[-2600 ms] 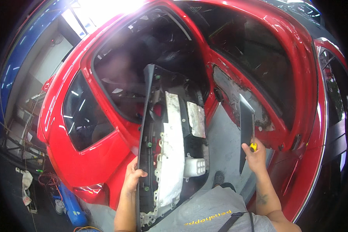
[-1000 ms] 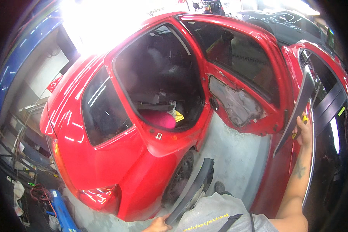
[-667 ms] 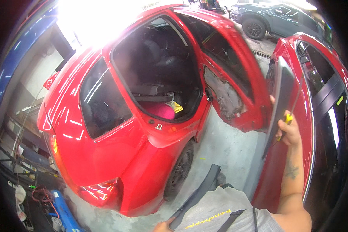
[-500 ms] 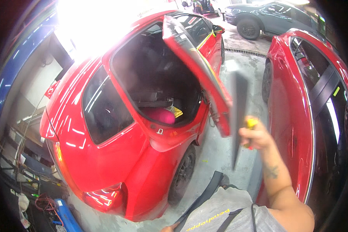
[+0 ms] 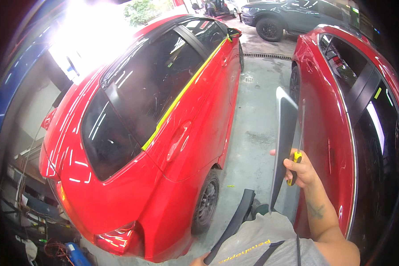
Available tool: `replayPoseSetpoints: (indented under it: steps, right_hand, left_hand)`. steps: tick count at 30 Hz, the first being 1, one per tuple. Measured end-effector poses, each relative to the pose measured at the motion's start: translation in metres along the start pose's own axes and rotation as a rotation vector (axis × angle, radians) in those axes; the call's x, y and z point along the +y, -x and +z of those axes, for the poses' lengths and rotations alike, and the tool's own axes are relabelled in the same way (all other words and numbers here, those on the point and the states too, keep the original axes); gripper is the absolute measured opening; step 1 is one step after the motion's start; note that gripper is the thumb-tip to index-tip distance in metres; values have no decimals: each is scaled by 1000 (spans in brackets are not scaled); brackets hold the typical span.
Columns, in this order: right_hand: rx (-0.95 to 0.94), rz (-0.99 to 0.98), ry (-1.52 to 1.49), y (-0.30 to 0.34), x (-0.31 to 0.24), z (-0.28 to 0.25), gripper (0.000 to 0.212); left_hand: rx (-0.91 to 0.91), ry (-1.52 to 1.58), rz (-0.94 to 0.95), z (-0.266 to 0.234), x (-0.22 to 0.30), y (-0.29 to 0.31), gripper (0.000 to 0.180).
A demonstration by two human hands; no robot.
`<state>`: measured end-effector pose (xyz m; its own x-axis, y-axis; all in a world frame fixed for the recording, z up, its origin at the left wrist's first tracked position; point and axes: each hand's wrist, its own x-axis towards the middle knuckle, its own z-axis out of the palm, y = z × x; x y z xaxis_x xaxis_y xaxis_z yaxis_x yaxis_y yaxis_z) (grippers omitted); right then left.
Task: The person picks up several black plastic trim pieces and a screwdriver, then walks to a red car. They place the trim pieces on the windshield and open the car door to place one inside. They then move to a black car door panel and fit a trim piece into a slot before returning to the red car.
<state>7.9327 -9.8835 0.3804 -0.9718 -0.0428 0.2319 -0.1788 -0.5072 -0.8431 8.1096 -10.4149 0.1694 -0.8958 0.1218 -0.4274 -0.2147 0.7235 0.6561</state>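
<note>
My right hand [image 5: 305,173] is closed around a screwdriver [image 5: 297,157] with a yellow and black handle, its shaft pointing up. The same hand grips a long, dark, tapering trim panel [image 5: 284,128], held upright between the two red cars. At the lower edge, my left hand [image 5: 200,260] shows only in part, around the lower end of a long black trim strip [image 5: 237,217]; its fingers are mostly hidden. To the left stands a red car [image 5: 133,206] with its rear door [image 5: 199,119] closed. Yellow-green tape [image 5: 173,113] runs along its window line.
Close on the right is another red car [image 5: 317,115]. Grey floor [image 5: 248,128] runs between the cars to a drain grate [image 5: 270,56]. A dark pickup [image 5: 292,17] stands beyond. Hoses [image 5: 57,249] and a blue object [image 5: 77,255] lie at the lower left.
The red car's rear door has swung from open to closed. My right hand has moved slightly right and down with the panel and screwdriver. The view has shifted a little.
</note>
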Motion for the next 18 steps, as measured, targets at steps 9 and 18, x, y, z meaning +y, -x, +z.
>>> replayPoseSetpoints:
  steps: [9, 18]
  right_hand:
    - [423, 39, 296, -79, 1, -106, 23]
    - [618, 13, 395, -177, -46, -246, 29]
  left_hand:
    - [-52, -46, 70, 1, 110, -117, 82]
    - [-90, -127, 175, -32, 272, -287, 86]
